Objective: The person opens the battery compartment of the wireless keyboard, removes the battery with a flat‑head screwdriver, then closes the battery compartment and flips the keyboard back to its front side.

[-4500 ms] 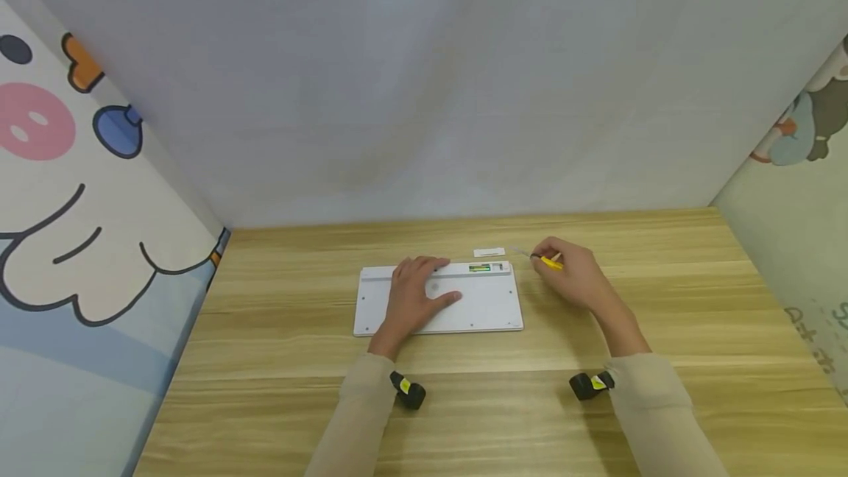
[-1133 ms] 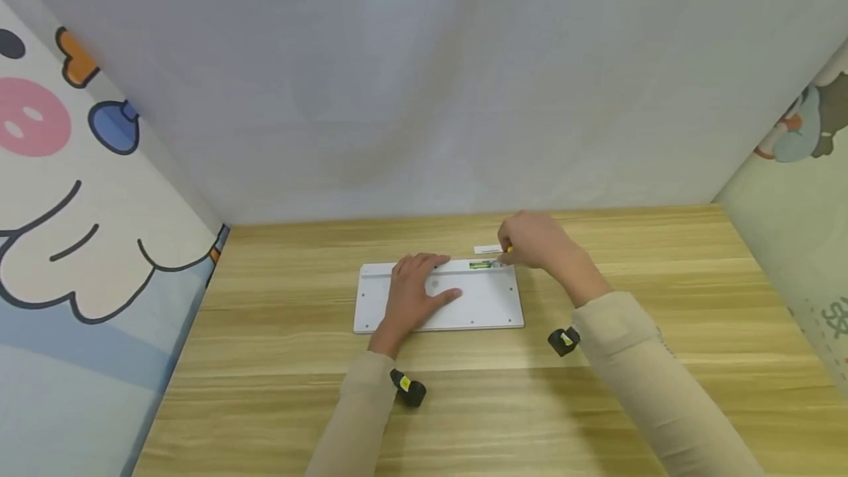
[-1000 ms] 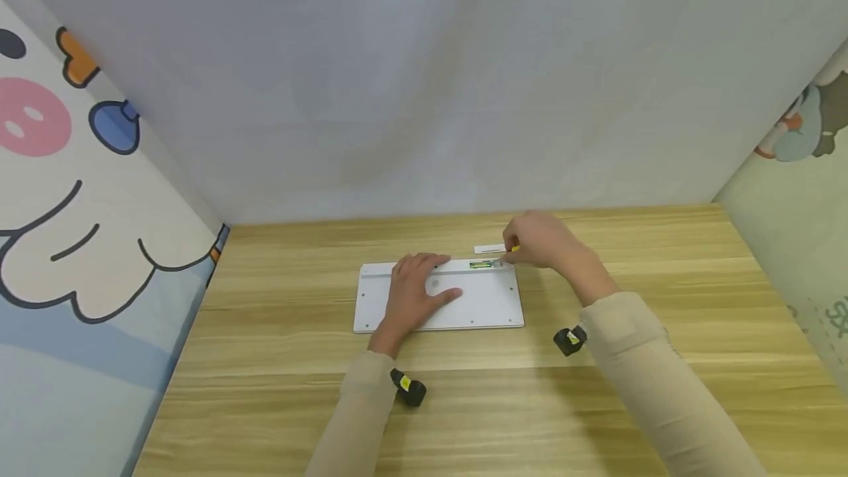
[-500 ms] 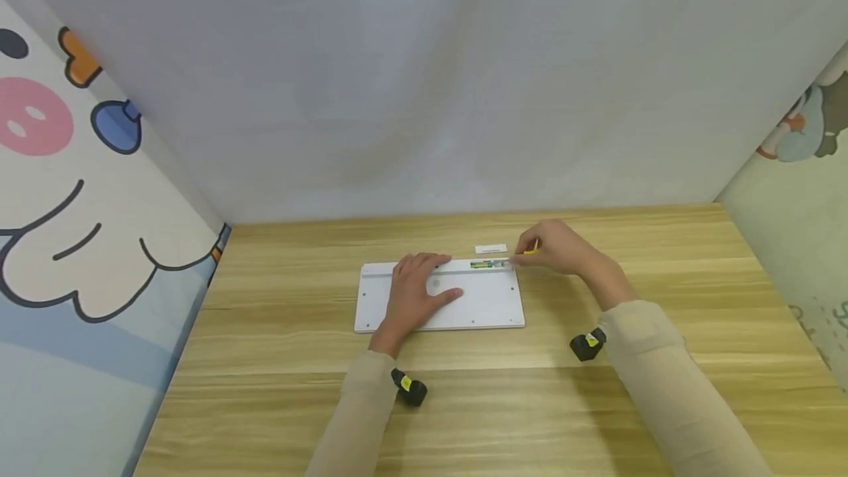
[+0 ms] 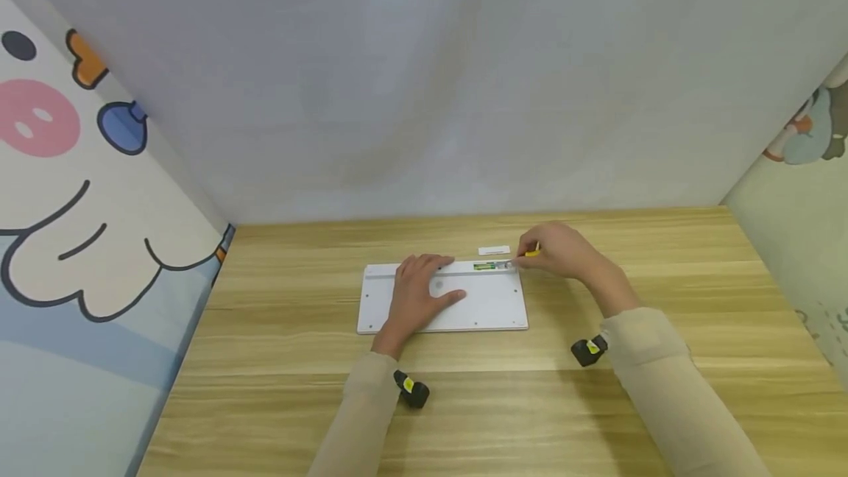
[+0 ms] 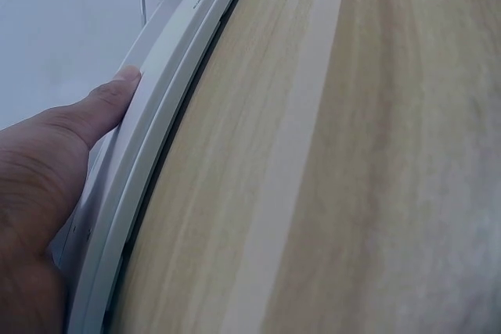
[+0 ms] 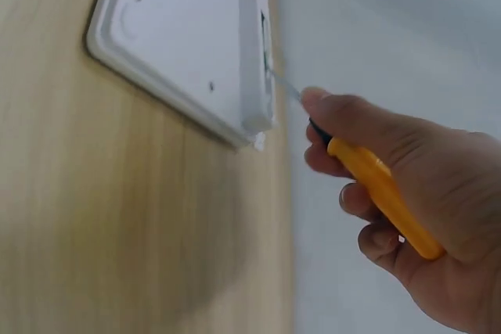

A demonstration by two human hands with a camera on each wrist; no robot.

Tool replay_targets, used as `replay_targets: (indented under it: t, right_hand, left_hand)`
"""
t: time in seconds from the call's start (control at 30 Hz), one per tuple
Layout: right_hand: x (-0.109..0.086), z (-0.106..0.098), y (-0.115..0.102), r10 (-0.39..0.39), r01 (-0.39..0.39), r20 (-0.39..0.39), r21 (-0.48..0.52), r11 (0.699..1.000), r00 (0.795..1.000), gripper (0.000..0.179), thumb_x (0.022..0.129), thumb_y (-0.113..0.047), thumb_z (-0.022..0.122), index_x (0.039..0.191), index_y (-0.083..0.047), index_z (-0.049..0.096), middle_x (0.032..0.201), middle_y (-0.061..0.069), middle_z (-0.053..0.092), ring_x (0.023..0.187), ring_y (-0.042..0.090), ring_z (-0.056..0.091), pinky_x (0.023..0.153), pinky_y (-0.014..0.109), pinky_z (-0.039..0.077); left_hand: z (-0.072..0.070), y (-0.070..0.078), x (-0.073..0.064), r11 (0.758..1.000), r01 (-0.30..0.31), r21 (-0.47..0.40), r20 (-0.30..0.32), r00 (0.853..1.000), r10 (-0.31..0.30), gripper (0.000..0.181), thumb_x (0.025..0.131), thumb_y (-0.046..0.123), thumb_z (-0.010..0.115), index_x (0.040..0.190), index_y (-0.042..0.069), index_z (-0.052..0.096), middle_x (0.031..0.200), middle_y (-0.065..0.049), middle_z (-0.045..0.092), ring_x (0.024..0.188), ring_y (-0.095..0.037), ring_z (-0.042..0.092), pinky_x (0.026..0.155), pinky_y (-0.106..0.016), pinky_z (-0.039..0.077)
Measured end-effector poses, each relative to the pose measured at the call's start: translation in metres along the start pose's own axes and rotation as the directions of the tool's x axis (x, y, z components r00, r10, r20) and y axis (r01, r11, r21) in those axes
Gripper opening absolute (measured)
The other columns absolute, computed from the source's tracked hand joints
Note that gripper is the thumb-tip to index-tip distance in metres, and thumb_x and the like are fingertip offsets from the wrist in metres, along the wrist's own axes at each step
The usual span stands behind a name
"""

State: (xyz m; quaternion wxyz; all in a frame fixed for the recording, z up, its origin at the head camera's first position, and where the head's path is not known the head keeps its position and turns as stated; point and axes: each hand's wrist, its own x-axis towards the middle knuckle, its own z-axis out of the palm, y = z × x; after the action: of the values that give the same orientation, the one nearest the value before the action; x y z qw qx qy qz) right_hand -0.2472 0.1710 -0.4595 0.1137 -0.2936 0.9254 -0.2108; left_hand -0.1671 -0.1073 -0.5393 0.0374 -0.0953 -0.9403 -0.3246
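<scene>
A white keyboard (image 5: 490, 308) lies face down on the table, screws showing on its underside. My left hand (image 5: 417, 300) rests spread on its left half, fingertips at the far raised ridge and thumb (image 6: 109, 103) flat on the underside. At the right end of that ridge an uncovered battery compartment (image 5: 501, 266) holds a green battery (image 5: 484, 267). My right hand (image 5: 559, 250) grips a screwdriver (image 7: 383, 193) by its yellow handle. Its thin metal shaft (image 7: 283, 85) points down to the compartment; whether the tip touches anything is too small to tell.
Just beyond the keyboard's ridge lies a small white strip, seemingly the battery cover (image 5: 494, 250). The wooden table (image 5: 503, 418) ends at a grey back wall (image 5: 464, 109). A cartoon-printed panel (image 5: 106, 241) stands at the left.
From off the keyboard's right side, my right hand has brought the screwdriver to the battery compartment, then eased back slightly rightward and lower. My left hand stays on the keyboard.
</scene>
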Motion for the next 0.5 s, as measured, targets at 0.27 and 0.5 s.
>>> replay_targets:
  t: [0.27,0.5]
  right_hand:
    - [0.003,-0.013,-0.029,0.007,0.001,0.047,-0.180,0.984,0.999,0.012,0.090,-0.025,0.078,0.081,-0.018,0.075,0.086,-0.002,0.075,0.080,0.016,0.065,0.074,0.039,0.057]
    - [0.002,-0.012,-0.020,0.010,-0.003,0.057,-0.116,0.993,0.998,0.016,0.092,-0.028,0.076,0.081,-0.016,0.075,0.088,-0.003,0.077,0.082,0.015,0.066,0.080,0.040,0.057]
  left_hand:
    - [-0.001,0.001,0.000,1.000,-0.013,-0.006,-0.002,1.000,0.013,0.064,0.086,0.050,0.078,0.141,0.023,0.059,0.143,-0.002,0.062,0.140,-0.025,0.052,0.130,-0.050,0.022]
    - [0.000,0.001,0.000,1.000,-0.010,-0.009,-0.008,1.000,0.010,0.063,0.086,0.049,0.079,0.140,0.024,0.060,0.142,-0.002,0.063,0.140,-0.025,0.052,0.130,-0.050,0.021]
